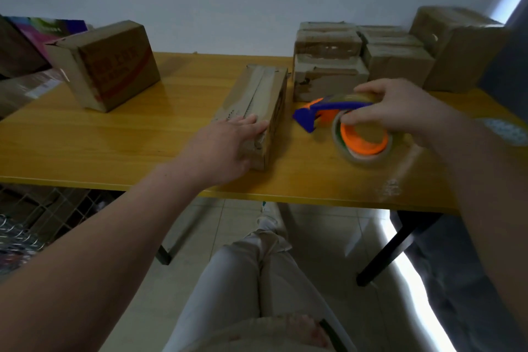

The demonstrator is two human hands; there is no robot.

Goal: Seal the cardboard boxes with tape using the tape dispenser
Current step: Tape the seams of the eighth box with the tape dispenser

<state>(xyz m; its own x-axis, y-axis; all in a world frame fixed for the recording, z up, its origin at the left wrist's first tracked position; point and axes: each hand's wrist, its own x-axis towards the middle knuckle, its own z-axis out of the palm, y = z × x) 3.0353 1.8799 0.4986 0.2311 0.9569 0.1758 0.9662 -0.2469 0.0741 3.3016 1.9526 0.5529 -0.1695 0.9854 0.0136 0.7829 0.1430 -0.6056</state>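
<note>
Two bare hands work over a yellow wooden table [143,134]. Left hand [225,145] lies flat, fingers spread, on the near end of a long narrow brown cardboard box [257,105] at table centre; tape strips run along its top seam. Right hand [400,108] grips a blue-and-orange plastic tape dispenser [337,114], fingers curled over its top, blue nose pointing left, just beside the long box but apart from it. Its tan tape roll [363,143] on an orange hub faces the camera. Behind the dispenser, a cluster of small taped cardboard boxes [328,65] stands against the wall, a bigger tilted carton [457,45] to their right. Far left, a red-printed cardboard box [111,65] sits askew. Image is motion-blurred. Pale trousers [243,280] show below the table edge.
</note>
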